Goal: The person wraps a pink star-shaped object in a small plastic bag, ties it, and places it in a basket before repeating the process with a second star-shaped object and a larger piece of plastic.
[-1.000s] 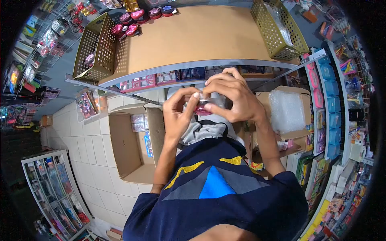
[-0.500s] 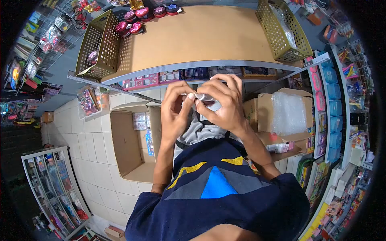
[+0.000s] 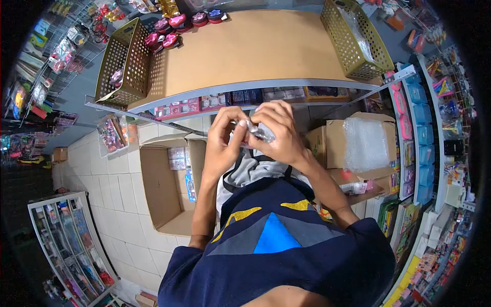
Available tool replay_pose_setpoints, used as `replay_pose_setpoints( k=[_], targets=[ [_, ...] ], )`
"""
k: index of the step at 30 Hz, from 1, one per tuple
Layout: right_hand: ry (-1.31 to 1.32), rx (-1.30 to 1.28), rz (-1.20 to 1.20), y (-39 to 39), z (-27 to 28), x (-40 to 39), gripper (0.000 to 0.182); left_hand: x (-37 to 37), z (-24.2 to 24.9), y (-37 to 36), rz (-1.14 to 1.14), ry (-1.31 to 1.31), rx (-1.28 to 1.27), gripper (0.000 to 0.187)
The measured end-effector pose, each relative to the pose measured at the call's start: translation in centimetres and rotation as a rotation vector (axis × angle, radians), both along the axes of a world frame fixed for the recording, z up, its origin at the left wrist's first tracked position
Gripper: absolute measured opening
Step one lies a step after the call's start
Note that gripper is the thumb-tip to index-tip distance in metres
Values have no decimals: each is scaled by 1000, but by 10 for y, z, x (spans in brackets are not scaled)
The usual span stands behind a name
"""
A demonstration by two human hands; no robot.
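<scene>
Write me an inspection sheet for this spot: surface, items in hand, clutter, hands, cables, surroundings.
Surface: tan shelf top, bare in the middle.
Items in hand: small clear-wrapped packet, pinched by both hands.
Clutter: olive mesh basket at the left end, another basket at the right; heart-shaped tins along the back edge.
Hands: left hand and right hand closed on the packet.
Cables: nothing seen.
Surroundings: open cardboard box on tiled floor; box of bubble wrap; stocked racks at the sides.

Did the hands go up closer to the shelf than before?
Yes. Both hands, left and right, with the small clear packet, have risen toward the shelf edge; a second ago they sat lower.
</scene>
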State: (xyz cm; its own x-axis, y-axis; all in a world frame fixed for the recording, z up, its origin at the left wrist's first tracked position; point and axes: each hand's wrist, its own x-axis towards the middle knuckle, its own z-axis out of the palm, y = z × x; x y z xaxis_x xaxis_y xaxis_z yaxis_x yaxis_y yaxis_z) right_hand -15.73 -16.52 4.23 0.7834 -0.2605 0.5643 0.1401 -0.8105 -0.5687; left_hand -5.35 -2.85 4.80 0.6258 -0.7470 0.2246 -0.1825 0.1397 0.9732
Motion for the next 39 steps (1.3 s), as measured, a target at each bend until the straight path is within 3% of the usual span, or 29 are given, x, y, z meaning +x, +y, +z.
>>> replay_pose_setpoints(
  k=[2, 6, 10, 17, 20, 22, 28, 32, 36, 37, 39],
  targets=[
    [12, -3, 62, -1, -7, -2, 24, 9, 6, 5, -19, -370, 69, 13],
    [38, -55, 76, -2, -3, -4, 25, 15, 16, 12, -84, -568, 142, 15],
    [86, -113, 74, -5, 1, -4, 22, 6, 10, 11, -74, -606, 168, 15],
    [45, -144, 90, -3, 9, -9, 16, -2, 16, 23, -135, -217, 265, 11],
    [18, -138, 106, -1, 16, -9, 15, -6, 8, 27, -161, 128, 126, 11],
    [6, -124, 125, 0, 20, -11, 14, -9, 15, 32, -155, 223, 90, 11],
    [-2, -77, 157, 4, 29, -12, 14, -14, 27, 39, -125, 413, 23, 10],
    [13, 6, 230, -3, 21, -5, 14, -16, 23, 34, -139, 312, 20, 8],
    [70, 257, 401, -2, 16, -8, 46, -19, 20, 34, -121, 249, -91, 5],
    [142, 360, 423, -1, 14, -12, 65, -18, 18, 35, -112, 294, -109, 5],
    [185, 563, 430, 1, 7, -16, 68, -16, 13, 37, -85, 386, -146, 4]
  ],
)
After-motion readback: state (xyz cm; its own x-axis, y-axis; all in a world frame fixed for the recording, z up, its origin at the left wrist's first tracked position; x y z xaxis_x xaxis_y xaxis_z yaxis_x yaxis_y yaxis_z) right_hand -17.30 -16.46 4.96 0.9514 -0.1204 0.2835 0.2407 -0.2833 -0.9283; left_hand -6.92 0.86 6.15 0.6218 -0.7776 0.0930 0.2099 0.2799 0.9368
